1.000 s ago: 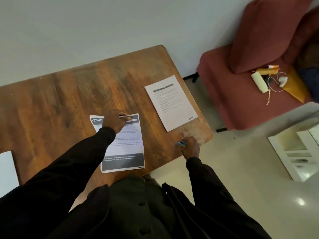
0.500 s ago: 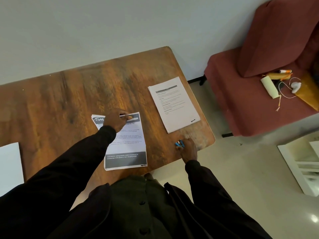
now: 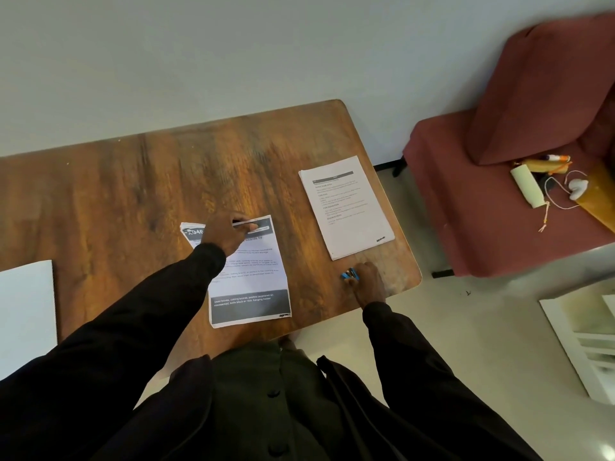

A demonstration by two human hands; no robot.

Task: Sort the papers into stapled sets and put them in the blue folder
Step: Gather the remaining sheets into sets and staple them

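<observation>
On the wooden table (image 3: pixel 116 194) a printed paper set (image 3: pixel 249 284) with dark bands lies in front of me. My left hand (image 3: pixel 226 232) pinches its top edge, lifting a thin strip of the sheet. A second stack of white printed papers (image 3: pixel 346 207) lies near the table's right edge. Just below that stack, my right hand (image 3: pixel 366 282) grips a small blue stapler (image 3: pixel 349 274) on the tabletop. No blue folder shows in this view.
A white sheet (image 3: pixel 26 311) lies at the table's left edge, cut off by the frame. A red armchair (image 3: pixel 492 207) stands to the right with a white roll (image 3: pixel 529 191), cords and yellow items on its seat. A white shelf unit (image 3: pixel 585 341) is at the lower right.
The view has shifted left, so the chair sits farther right. My right hand with the stapler has slid slightly left along the table's front edge. The left hand stays on the paper.
</observation>
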